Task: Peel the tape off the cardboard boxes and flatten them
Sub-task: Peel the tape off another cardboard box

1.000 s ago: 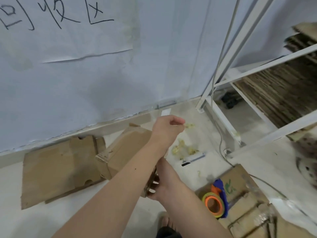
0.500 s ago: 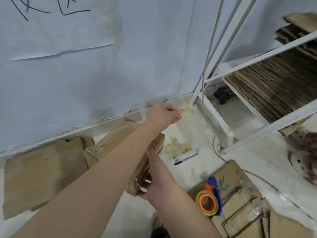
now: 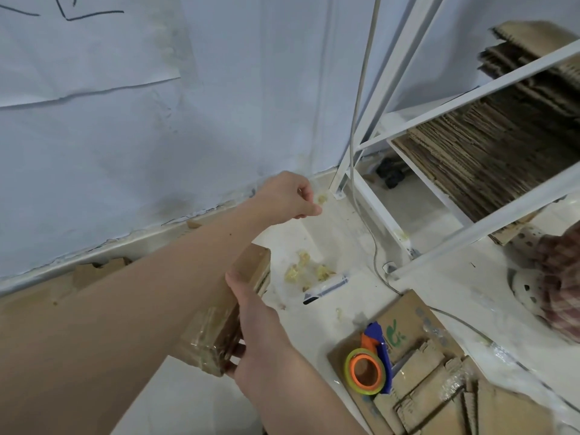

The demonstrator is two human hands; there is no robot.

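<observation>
Head view: right hand (image 3: 251, 324) grips cardboard box (image 3: 226, 318) at lower centre of frame, fingers curled under its taped end. Left hand (image 3: 287, 199) at centre, fingers curled; contents indiscernible. Tape scraps (image 3: 306, 271) on floor, centre-right.

A brown cardboard box (image 3: 226, 312) lies near left on the white floor (image 3: 307, 233), yellowish tape scraps (image 3: 306, 271) beyond it, an orange-cored yellow tape roll (image 3: 365, 370) in a blue dispenser near right, white shelf frame (image 3: 470, 98) and pale blue wall (image 3: 235, 105) far.
</observation>
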